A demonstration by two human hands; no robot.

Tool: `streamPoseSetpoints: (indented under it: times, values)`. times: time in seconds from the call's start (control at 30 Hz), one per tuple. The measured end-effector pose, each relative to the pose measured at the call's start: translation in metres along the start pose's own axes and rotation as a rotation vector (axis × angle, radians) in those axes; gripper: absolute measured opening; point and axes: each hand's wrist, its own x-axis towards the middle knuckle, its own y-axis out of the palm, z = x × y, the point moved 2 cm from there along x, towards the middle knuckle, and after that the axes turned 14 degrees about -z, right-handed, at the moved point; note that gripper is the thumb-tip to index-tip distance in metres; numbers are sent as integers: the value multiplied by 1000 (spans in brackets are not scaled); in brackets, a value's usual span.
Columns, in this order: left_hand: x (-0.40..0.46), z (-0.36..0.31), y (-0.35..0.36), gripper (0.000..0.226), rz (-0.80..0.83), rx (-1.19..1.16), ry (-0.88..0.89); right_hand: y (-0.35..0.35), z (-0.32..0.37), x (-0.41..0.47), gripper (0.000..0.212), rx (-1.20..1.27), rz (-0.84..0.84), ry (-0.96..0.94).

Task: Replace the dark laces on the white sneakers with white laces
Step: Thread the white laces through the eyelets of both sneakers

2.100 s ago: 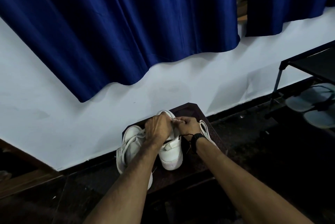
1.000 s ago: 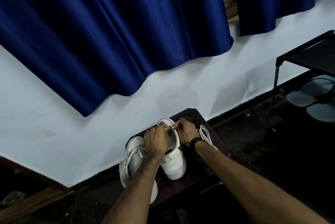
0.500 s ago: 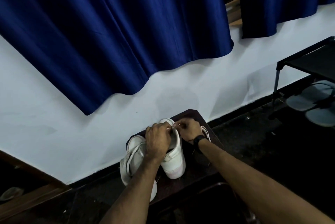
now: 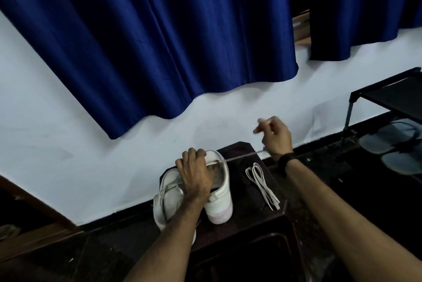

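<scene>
Sneakers, two white ones, stand side by side on a small dark table (image 4: 258, 231) against the wall in the head view, the only view there is. The left hand (image 4: 196, 174) rests over the top of the right sneaker (image 4: 220, 192), its fingers curled round the collar to steady it. The right hand (image 4: 275, 136) is raised up and off to the right, blurred, fingers curled and pinching a pale lace (image 4: 242, 156) that runs taut from the shoe's upper eyelets to the hand. A second white lace (image 4: 262, 184) lies folded in loops on the table just beside that sneaker, not threaded. The left sneaker (image 4: 169, 201) shows a pale strand across its tongue, though whether it is fully laced cannot be told under the forearm. No dark lace is plainly visible on either shoe. By these signs the task looks well along: dark laces seem removed, and one white lace is being drawn through. What seems left is finishing this threading and fitting the spare lace.
</scene>
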Motion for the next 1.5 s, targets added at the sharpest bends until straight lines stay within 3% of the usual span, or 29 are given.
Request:
streamPoseSetpoints:
  times: [0.1, 0.13, 0.2, 0.27, 0.4, 0.53, 0.6, 0.67, 0.73, 0.8, 0.87, 0.93, 1.0, 1.03, 1.1, 1.17, 1.3, 1.37, 1.5]
  values:
    - [-4, 5, -6, 45, -31, -16, -158, 9, -11, -21, 26, -784, 548, -241]
    - [-6, 7, -8, 48, -33, -33, -202, 14, -18, -33, 30, -954, 637, -295]
    - [-12, 10, -11, 53, -35, -53, -242, 28, -29, -50, 38, -1066, 576, -425]
    - [-15, 11, -15, 56, -21, -38, -243, 48, -36, -58, 34, -920, 505, -448]
    - [-17, 8, -18, 58, 3, 0, -254, 75, -32, -61, 24, -727, 641, -322]
    - [-17, 9, -18, 62, -8, 27, -279, 61, -26, -52, 15, -675, 362, -305]
    - [-17, 8, -19, 63, -16, 33, -288, 47, -19, -38, 15, -374, 125, -153]
    - [-17, 8, -19, 61, -29, 32, -291, 34, -7, -25, 25, 194, -28, 137]
    - [-17, 7, -20, 60, -35, 30, -293, 22, 7, -15, 24, 625, -68, 376]
    - [-17, 7, -19, 59, -29, 39, -290, 11, 24, -13, 24, 805, 41, 465]
    - [-17, 7, -18, 56, -12, 42, -292, 4, 32, -18, 25, 625, 180, 400]
    - [-18, 8, -17, 52, 10, 32, -307, 7, 28, -27, 15, 18, 298, 89]
    - [-18, 8, -15, 44, 44, 27, -321, 15, 14, -40, 32, -634, 449, -188]
    - [-18, 7, -16, 40, 75, 29, -324, 19, 7, -47, 41, -856, 544, -261]
    - [-18, 7, -16, 31, 146, 41, -327, 22, 1, -61, 36, -1066, 615, -359]
    - [-18, 6, -17, 25, 175, 47, -327, 21, 3, -64, 25, -948, 526, -381]
    - [-17, 6, -15, 26, 160, 50, -339, 9, 16, -46, 21, -163, 232, -131]
    - [-17, 7, -12, 28, 153, 49, -343, 5, 23, -39, 21, 103, 155, -11]
    - [-18, 8, -8, 29, 130, 55, -344, 10, 31, -50, 29, 689, 361, 457]
